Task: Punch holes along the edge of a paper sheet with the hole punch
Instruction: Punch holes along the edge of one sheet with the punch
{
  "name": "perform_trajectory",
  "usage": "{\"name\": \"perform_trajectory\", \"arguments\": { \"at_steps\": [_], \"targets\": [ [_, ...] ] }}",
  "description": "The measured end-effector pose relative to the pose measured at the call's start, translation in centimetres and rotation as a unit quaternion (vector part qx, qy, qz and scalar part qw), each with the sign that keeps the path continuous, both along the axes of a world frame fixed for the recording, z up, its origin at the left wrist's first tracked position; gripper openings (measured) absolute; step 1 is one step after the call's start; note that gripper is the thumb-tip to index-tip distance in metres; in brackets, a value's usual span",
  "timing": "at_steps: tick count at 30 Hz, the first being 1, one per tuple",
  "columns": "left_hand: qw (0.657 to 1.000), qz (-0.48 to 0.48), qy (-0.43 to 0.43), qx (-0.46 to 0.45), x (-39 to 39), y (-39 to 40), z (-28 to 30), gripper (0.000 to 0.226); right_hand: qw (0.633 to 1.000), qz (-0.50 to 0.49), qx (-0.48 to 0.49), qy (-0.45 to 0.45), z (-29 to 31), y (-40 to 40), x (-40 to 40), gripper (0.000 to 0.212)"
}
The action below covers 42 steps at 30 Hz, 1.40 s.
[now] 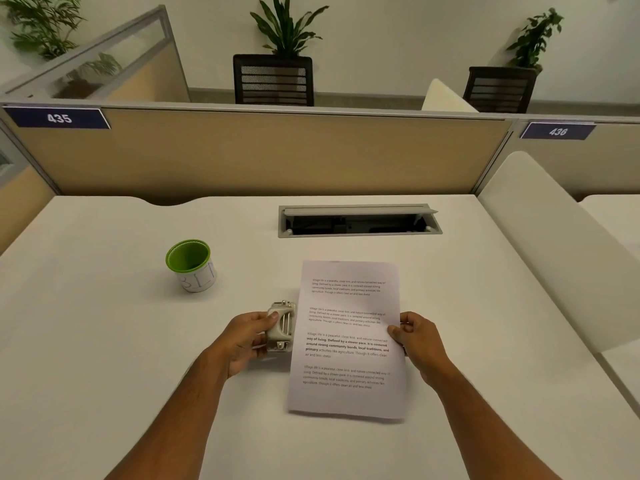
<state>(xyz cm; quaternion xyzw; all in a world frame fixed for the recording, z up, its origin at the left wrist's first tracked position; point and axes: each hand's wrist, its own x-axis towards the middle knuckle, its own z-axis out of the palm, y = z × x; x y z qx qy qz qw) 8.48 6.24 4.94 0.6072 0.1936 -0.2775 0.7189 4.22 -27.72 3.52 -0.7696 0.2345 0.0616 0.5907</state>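
A white paper sheet (pixel 349 327) with several printed paragraphs lies lengthwise on the white desk (pixel 121 341), its near end slightly lifted. A small grey hole punch (pixel 281 327) sits against the sheet's left edge, about halfway along it. My left hand (pixel 242 337) wraps around the punch from the left, thumb on its top. My right hand (pixel 414 336) pinches the sheet's right edge opposite the punch. Whether the paper edge is inside the punch slot is hidden.
A green-lined white cup (pixel 191 265) stands to the far left of the sheet. An open cable hatch (pixel 358 221) is set into the desk behind the paper. A beige partition (pixel 263 154) closes the back, a white divider (pixel 554 251) the right side.
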Motion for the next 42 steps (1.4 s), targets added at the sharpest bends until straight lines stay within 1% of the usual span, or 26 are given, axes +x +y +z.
{"name": "perform_trajectory", "arguments": {
  "at_steps": [4,12,17,28,37,42],
  "targets": [
    [1.000,-0.007,-0.008,0.016,0.0,0.0,-0.1,0.024,1.000,0.011,0.008,-0.017,0.6,0.2,0.1,0.008],
    [1.000,-0.022,-0.011,0.013,-0.1,-0.8,-0.4,0.017,0.999,0.021,-0.013,-0.037,0.5,0.9,-0.2,0.012],
    [0.999,-0.029,-0.010,0.016,-0.2,-1.0,-0.6,0.019,0.998,0.027,-0.013,-0.047,0.3,1.2,0.0,0.012],
    [0.999,-0.028,-0.014,0.008,0.0,-1.5,-0.8,0.024,0.999,0.026,-0.014,-0.039,0.3,0.9,-0.1,0.011],
    [1.000,-0.013,-0.017,-0.012,-0.1,-1.9,-1.0,0.026,0.999,0.023,-0.014,-0.037,0.7,0.4,-0.2,0.012],
    [1.000,0.000,-0.026,0.001,0.1,-2.3,-1.5,0.028,0.999,0.022,-0.020,-0.038,0.9,0.1,-0.1,0.010]
  ]
}}
